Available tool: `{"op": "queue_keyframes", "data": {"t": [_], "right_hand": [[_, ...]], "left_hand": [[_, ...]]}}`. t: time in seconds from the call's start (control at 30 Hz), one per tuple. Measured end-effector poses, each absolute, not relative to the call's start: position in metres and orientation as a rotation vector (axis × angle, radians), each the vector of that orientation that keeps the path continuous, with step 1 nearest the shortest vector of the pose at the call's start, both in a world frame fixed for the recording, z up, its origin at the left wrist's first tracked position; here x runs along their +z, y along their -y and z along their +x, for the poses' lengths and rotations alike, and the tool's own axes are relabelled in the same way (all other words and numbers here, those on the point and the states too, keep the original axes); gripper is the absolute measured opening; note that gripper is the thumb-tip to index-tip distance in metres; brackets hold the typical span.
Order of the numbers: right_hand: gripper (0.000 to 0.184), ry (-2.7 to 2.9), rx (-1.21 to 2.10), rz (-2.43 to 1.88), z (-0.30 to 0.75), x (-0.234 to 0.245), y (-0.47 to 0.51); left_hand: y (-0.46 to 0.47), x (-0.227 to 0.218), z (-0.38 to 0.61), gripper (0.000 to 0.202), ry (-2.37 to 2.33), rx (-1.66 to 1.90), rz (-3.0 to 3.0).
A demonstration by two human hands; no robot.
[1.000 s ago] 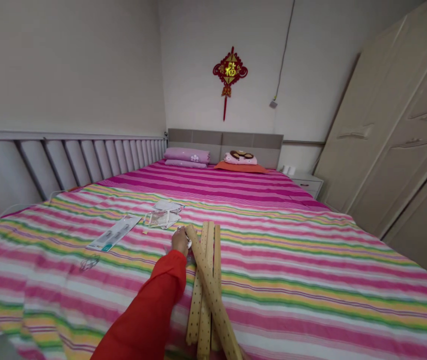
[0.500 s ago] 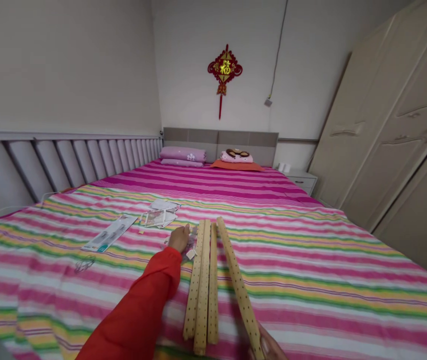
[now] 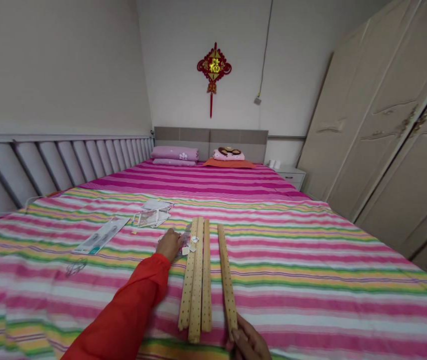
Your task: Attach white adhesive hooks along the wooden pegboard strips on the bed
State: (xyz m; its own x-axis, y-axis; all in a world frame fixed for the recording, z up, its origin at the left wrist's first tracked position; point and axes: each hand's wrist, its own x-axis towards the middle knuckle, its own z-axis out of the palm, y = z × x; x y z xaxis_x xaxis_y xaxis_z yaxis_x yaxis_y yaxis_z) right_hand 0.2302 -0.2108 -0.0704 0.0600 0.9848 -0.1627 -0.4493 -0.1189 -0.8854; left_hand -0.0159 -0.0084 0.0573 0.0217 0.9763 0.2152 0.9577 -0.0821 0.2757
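Three pale wooden slats with rows of holes (image 3: 197,277) lie side by side on the striped bedspread (image 3: 311,270). A fourth slat (image 3: 226,275) lies just to their right, and my right hand (image 3: 247,342) grips its near end at the bottom edge of the view. My left hand (image 3: 169,244), in a red sleeve, rests on the bedspread left of the slats, its fingers on a small clear plastic bag of parts (image 3: 186,246).
Clear packets and papers (image 3: 152,215) and a long printed card (image 3: 101,236) lie on the bed to the left. Pillows (image 3: 176,154) sit at the headboard. A padded rail runs along the left wall; a wardrobe (image 3: 393,140) stands right.
My right hand swung the fourth slat from lying across the pile to the right and laid it down parallel beside the three others. My left hand stayed at the small bag.
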Motion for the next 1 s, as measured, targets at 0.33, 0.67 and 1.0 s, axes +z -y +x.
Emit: {"op": "queue_keyframes", "data": {"t": [0.33,0.67,1.0], "right_hand": [[0.076,0.823,1.528,-0.947,0.211,-0.06,0.197],[0.088,0.851,1.488,-0.959,0.203,-0.055,0.196],[0.088,0.831,1.504,-0.966,0.203,-0.052,0.198]], "left_hand": [[0.024,0.064,-0.018,0.021,-1.993,0.736,2.176],[0.114,0.009,0.033,0.018,-1.422,1.186,1.98],[0.145,-0.022,0.045,0.051,-1.683,0.425,2.355]]}}
